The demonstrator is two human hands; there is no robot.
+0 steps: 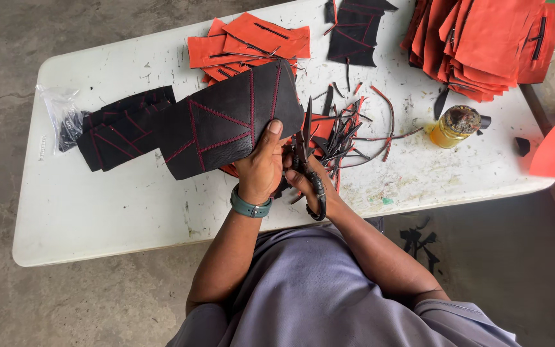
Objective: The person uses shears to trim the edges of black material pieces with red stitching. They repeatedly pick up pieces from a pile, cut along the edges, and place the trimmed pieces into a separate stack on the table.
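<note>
Starting at the far left of the white table (97, 212), I see a crumpled clear plastic bag (62, 115) near the edge. Just beside it lies a stack of black leather panels (120, 132) with red stitching. Next comes the large black stitched panel (226, 119), raised off the table and tilted. My left hand (261, 167) is clamped on its lower right corner, thumb pressed flat on top, with a teal band (250, 207) round the wrist. Behind the panel, orange-red pieces (252, 38) lie fanned out on the table.

Moving right, my right hand (309, 183) is closed round the black handles of a pair of scissors (306, 160), whose blades point up along the panel's right edge; I cannot tell whether the blades touch it. Just beyond sits a heap of thin black and red offcut strips (348, 132). Further back is another dark stitched piece (354, 29). To the right stands a small jar of yellow liquid (454, 126), and behind it a big pile of orange-red sheets (483, 42).
</note>
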